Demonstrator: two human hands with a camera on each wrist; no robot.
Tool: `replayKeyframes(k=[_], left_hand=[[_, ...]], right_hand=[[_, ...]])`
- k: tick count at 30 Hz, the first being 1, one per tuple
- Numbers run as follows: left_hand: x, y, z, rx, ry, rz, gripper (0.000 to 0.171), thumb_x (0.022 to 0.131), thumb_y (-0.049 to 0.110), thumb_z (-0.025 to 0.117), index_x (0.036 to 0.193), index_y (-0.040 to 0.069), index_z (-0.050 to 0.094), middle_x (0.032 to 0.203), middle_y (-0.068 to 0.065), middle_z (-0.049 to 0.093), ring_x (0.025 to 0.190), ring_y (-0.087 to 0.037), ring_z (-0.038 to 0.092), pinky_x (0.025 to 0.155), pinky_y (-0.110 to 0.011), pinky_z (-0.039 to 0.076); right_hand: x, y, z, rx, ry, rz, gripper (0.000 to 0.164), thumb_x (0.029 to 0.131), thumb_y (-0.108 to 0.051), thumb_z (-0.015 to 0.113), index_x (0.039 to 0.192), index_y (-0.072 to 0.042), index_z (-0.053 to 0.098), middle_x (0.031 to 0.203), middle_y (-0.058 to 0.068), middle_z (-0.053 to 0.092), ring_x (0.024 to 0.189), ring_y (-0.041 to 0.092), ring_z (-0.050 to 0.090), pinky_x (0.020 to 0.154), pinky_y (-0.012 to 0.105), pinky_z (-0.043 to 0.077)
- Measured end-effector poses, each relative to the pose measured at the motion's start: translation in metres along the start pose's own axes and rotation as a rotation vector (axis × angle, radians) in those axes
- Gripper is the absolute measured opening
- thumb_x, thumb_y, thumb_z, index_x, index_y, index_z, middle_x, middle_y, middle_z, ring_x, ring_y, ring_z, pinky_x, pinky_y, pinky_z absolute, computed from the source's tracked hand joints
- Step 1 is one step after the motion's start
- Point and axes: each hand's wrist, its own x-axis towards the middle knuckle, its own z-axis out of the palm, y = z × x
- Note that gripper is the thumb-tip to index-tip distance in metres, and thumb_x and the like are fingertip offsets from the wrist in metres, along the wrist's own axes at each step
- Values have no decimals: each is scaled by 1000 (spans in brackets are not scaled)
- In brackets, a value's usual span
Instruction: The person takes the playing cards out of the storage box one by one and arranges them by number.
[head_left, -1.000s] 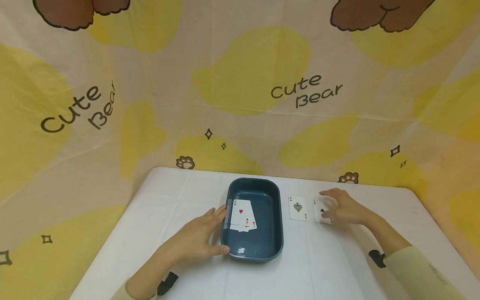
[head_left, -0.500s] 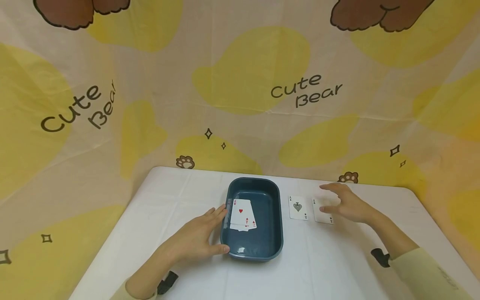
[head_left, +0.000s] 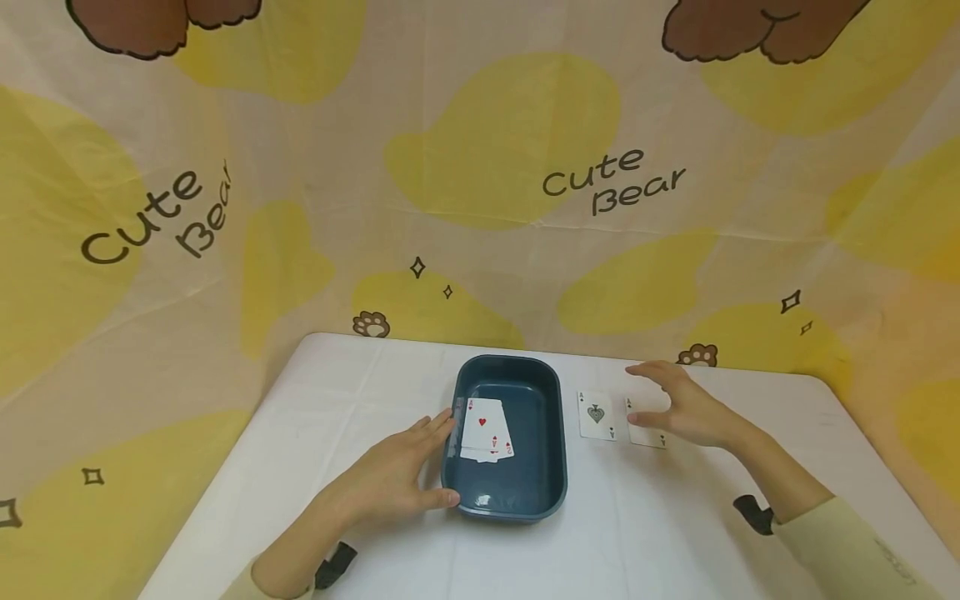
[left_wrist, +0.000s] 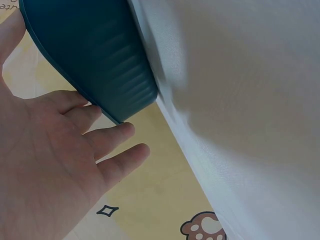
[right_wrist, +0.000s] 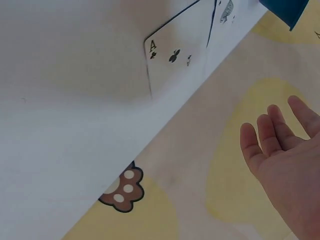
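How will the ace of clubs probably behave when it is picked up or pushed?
The ace of clubs looks thin, so it is probably very light and could bend if pinched. It lies flat on the table, so an edge may be hard to lift. Being so flat, it should not roll; a push would likely slide it.

The head view looks forward and down; both nearer wrist views also catch the tray [head_left: 536, 433].

From overhead the right hand [head_left: 693, 412] hides the middle of the ace of clubs [head_left: 647, 437], the ace of hearts [head_left: 483, 422] covers most of the cards beneath [head_left: 474, 456], and the right sleeve [head_left: 832, 537] bears unreadable print [head_left: 896, 562].
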Motion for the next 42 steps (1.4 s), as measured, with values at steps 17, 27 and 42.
replayKeyframes(k=[17, 27, 42], left_hand=[[-1, 0, -1, 4, -1, -15, 101, 86, 61, 77, 165, 13, 35, 172, 4, 28, 154, -37, 33, 117, -61, 37], [-2, 1, -1, -2, -1, -9, 101, 86, 61, 76, 164, 12, 36, 171, 3, 29, 154, -37, 34, 117, -61, 37], [-2, 1, 0, -1, -8, -23, 101, 86, 62, 76, 165, 14, 35, 172, 5, 28, 154, -36, 33, 117, -60, 36]], right_hand=[[5, -22, 4, -6, 3, -61, 81, 92, -44, 78, 155, -4, 46, 162, 24, 37, 145, 51, 37, 107, 78, 34], [13, -39, 15, 21, -9, -119, 80, 93, -40, 79, 156, -4, 46, 164, 22, 36, 147, 49, 36, 111, 74, 34], [31, -70, 39, 60, -50, -202, 92, 90, -48, 81, 160, -5, 41, 168, 19, 30, 152, 46, 28, 111, 69, 39]])
